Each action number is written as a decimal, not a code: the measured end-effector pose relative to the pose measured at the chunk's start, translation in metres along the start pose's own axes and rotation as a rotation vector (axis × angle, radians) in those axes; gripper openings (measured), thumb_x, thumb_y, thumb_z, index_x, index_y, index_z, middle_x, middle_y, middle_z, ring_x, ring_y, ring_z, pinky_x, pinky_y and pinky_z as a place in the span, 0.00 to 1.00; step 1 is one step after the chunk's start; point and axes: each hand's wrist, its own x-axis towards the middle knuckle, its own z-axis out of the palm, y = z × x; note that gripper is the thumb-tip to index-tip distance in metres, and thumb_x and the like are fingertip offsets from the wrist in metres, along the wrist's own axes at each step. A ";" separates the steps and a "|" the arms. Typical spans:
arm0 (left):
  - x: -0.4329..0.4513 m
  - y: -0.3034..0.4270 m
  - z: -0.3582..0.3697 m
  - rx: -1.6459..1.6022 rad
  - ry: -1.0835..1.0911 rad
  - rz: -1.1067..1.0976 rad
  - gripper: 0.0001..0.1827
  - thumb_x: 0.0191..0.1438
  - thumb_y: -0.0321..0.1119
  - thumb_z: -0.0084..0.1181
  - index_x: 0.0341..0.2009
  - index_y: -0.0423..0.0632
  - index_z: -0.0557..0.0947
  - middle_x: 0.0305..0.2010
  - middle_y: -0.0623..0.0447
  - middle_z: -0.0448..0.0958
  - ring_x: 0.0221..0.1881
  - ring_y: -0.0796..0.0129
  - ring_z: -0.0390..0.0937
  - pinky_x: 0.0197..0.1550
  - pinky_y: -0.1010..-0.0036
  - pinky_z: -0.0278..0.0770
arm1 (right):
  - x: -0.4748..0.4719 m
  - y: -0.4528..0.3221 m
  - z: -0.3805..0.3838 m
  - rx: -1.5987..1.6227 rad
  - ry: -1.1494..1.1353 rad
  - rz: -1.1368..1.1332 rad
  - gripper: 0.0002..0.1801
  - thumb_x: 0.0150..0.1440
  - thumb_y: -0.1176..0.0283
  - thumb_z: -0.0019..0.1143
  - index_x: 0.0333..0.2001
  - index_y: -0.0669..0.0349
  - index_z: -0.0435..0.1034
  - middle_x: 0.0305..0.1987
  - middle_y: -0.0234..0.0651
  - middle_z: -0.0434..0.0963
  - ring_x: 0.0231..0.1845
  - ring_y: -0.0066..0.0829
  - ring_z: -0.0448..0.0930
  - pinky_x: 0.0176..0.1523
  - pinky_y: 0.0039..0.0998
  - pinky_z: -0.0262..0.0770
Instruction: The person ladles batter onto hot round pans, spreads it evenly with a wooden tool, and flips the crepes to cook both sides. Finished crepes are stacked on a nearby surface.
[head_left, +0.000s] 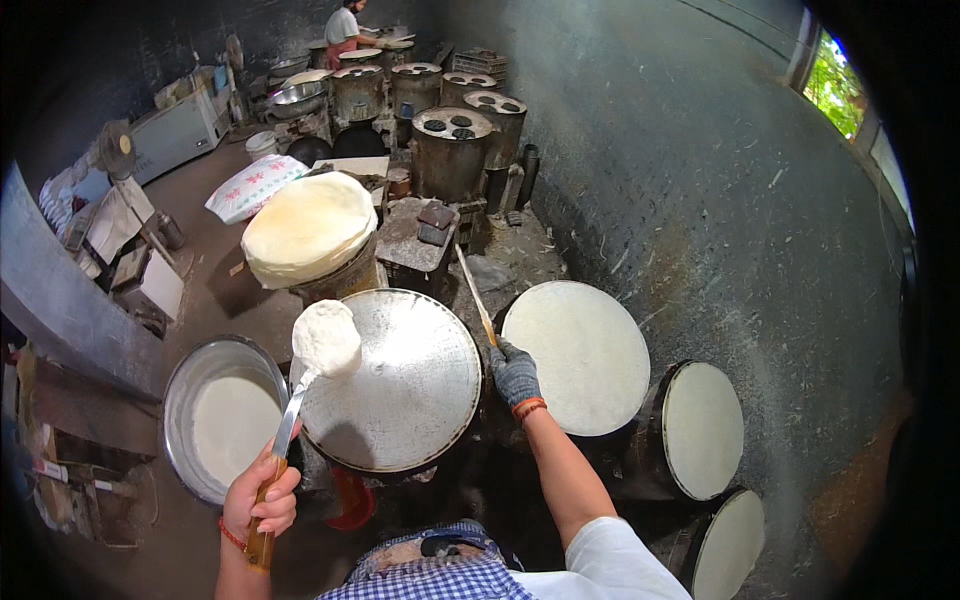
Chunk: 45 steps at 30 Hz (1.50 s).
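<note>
My left hand (264, 491) grips the wooden handle of a metal ladle (327, 341), its bowl coated with white batter over the upper left part of a bare round griddle (405, 390). My right hand (517, 375), in a grey knit glove, is closed around the handle of a long thin spatula (474, 289) pointing away from me, between two griddles. Left of the bare griddle stands a metal basin (174, 420) of white batter (234, 427). Right of my glove, a thin pale sheet of batter (577, 358) covers another round griddle.
Two more batter-covered griddles (703, 431) (727, 547) stand at lower right near the wall. Beyond the bare griddle are a stack of pale flatbreads (309, 225) and a crate with a dusty top (409, 244). Drum stoves (451, 161) and a person (343, 31) are farther back.
</note>
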 end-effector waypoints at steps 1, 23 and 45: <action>-0.002 0.002 -0.002 0.005 0.012 -0.005 0.26 0.64 0.34 0.32 0.67 0.59 0.50 0.21 0.56 0.61 0.09 0.82 0.53 0.08 0.84 0.61 | -0.015 -0.013 -0.003 0.015 0.022 0.032 0.20 0.57 0.61 0.49 0.47 0.65 0.72 0.41 0.54 0.77 0.44 0.47 0.79 0.47 0.36 0.74; 0.164 0.032 -0.083 2.330 0.170 0.772 0.19 0.53 0.32 0.53 0.50 0.61 0.79 0.23 0.47 0.72 0.24 0.52 0.73 0.28 0.62 0.72 | -0.185 -0.013 -0.012 0.110 -0.010 0.141 0.26 0.55 0.61 0.54 0.52 0.67 0.67 0.45 0.53 0.76 0.45 0.47 0.78 0.48 0.37 0.74; 0.141 0.097 -0.188 2.653 0.547 0.719 0.21 0.54 0.27 0.45 0.53 0.56 0.75 0.27 0.45 0.73 0.25 0.52 0.76 0.25 0.60 0.73 | -0.112 -0.073 0.096 -0.102 -0.183 -0.193 0.23 0.56 0.68 0.41 0.55 0.62 0.63 0.40 0.54 0.76 0.39 0.51 0.78 0.40 0.45 0.74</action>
